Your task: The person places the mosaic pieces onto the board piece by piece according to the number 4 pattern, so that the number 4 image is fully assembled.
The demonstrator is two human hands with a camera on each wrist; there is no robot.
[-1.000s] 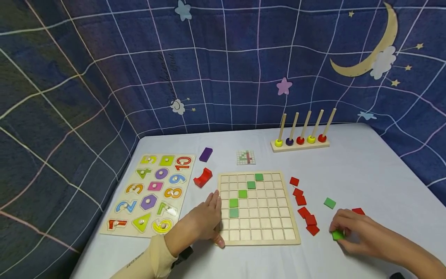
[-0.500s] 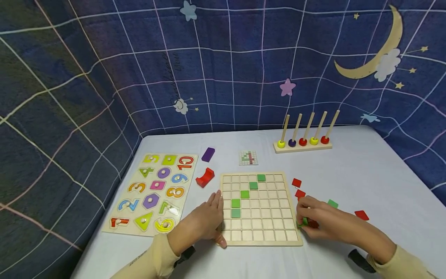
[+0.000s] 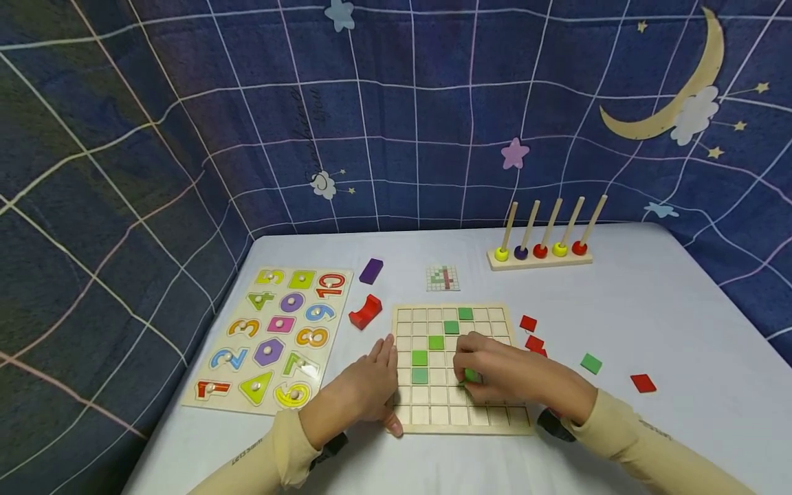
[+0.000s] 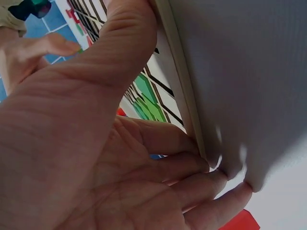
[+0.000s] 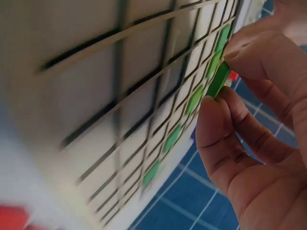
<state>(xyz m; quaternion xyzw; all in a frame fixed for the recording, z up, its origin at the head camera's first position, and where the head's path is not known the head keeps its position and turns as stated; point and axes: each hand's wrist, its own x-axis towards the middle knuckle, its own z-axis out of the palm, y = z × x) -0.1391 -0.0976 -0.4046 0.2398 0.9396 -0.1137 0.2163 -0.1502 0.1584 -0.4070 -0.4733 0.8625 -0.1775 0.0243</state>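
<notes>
A wooden grid board (image 3: 438, 414) lies on the white table, with several green square tiles set in a slanting line of its cells. My left hand (image 3: 365, 385) rests along the board's left edge, fingers fairly straight, thumb at the near left corner. In the left wrist view, the fingertips (image 4: 218, 179) touch the board's rim. Over the middle of the board, my right hand (image 3: 504, 368) pinches a green square tile (image 5: 219, 79) between thumb and fingers. That tile is tilted in the right wrist view, close above the grid.
Red tiles (image 3: 528, 323) and a loose green tile (image 3: 591, 363) lie right of the board. A small pattern card (image 3: 442, 278) and a peg stand (image 3: 540, 261) are behind. Left are a number puzzle (image 3: 272, 337), a red arch block (image 3: 365, 312) and a purple block (image 3: 371, 271).
My right hand has carried the green tile leftward from the table at right, past the red tiles, to over the board. My left hand has stayed at the board's left edge.
</notes>
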